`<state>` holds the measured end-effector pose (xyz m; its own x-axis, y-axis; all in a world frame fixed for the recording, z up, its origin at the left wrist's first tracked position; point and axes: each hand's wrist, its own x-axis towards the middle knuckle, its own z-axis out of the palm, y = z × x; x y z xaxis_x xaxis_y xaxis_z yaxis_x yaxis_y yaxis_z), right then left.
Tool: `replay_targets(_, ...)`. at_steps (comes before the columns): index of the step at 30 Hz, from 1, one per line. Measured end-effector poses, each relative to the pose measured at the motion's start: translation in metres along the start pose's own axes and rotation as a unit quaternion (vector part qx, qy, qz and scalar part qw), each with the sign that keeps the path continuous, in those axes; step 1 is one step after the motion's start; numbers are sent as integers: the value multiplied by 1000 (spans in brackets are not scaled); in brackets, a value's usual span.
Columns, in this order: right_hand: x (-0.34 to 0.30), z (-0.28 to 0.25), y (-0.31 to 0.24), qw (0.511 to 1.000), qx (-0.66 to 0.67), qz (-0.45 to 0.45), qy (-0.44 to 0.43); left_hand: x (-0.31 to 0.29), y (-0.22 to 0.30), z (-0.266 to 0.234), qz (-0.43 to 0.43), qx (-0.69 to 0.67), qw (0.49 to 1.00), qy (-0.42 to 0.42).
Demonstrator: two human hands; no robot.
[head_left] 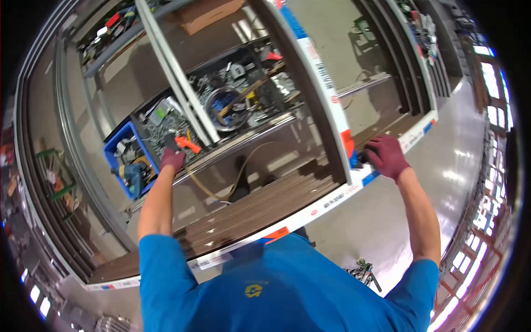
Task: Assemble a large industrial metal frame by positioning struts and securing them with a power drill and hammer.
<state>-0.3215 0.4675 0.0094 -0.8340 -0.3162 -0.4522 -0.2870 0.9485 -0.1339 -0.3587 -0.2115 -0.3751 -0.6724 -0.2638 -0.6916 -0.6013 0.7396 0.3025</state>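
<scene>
My left hand point(173, 157), in a maroon glove with dark fingertips, reaches over a tray of small metal hardware point(166, 119). Its fingers are closed at an orange gun-shaped tool point(188, 145), whose exact grip is partly hidden. A thin yellowish hose point(213, 195) loops from near this hand across the frame opening. On the right, my right hand point(390, 156), also gloved, has its fingers curled over the near rail of a large dark profile frame point(354, 185), at the joint with a taped upright bar point(326, 83).
Beside my left hand stands a blue bin point(128, 145) with a teal power drill point(134, 176) in it. Pale metal bars point(176, 72) cross over the trays. Further back lies a cardboard box point(213, 14). Floor point(451, 149) shows at the right.
</scene>
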Motion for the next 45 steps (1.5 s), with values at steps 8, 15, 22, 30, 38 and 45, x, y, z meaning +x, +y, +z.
replay_targets(8, 0, 0, 9, 999, 14, 25, -30, -293, 122, -89, 206, -41, 956, -206)
replay_targets(15, 18, -16, 4, 993, -4, 5, -115, -465, 184, -38, 373, -21, 926, 46)
replay_targets(22, 27, 16, 31, 993, -17, 5, -113, -478, 274, 40, 464, -26, 855, 230)
replay_targets(30, 30, 17, 37, 991, 13, -51, -124, -460, 400, 116, 608, 167, 741, 230)
replay_targets(38, 37, 9, 27, 991, 23, -57, -123, -446, 435, 140, 532, 154, 798, 238)
replay_targets(45, 39, 8, 30, 991, 51, -27, -122, -454, 445, 134, 491, 206, 822, 202)
